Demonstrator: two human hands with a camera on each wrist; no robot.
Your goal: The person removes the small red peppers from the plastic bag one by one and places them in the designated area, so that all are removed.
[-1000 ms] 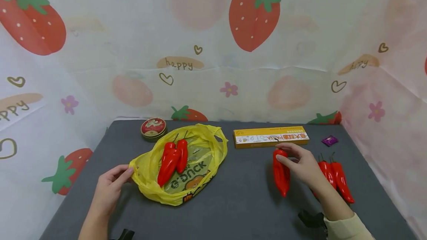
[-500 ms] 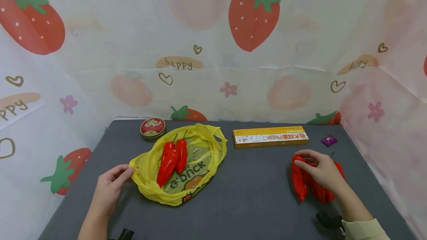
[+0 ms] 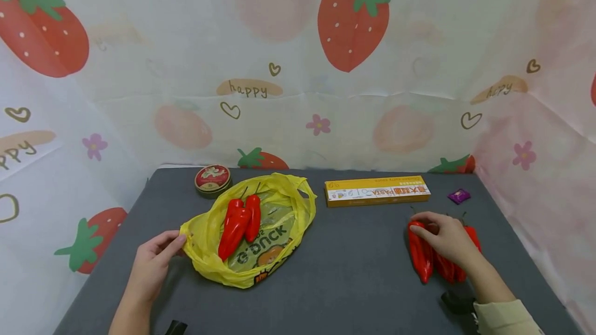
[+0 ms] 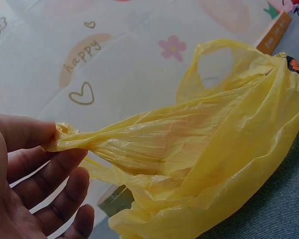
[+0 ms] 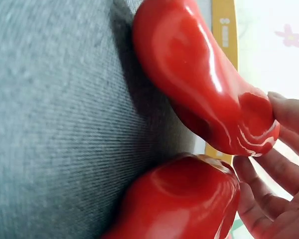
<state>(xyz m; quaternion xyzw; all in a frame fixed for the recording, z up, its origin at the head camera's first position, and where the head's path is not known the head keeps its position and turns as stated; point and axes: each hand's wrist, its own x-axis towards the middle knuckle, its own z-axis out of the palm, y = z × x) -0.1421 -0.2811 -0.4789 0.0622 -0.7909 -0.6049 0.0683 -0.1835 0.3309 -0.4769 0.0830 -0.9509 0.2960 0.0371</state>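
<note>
Pinching yellow bag [image 3: 207,249] toward desk [image 3: 344,273] left edge, left hand [image 3: 151,265] fingers; right hand [image 3: 448,239] fingers are clamping red pepper [image 3: 421,258] toward right edge.

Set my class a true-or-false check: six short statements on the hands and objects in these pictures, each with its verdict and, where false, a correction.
1. The left hand pinches the edge of a crumpled yellow plastic bag. True.
2. The right hand pinches a long glossy red pepper near its stem end. True.
3. Both hands hold the bag. False: only the left hand does.
4. The bag is empty. False: three shiny red peppers show inside it.
5. In the head view, a round red-lidded tin stands left of a long yellow-and-white box, and a small purple packet lies right of it. True.
6. The packet lies inside the bag. False: it lies outside, on the table's far right.
</note>
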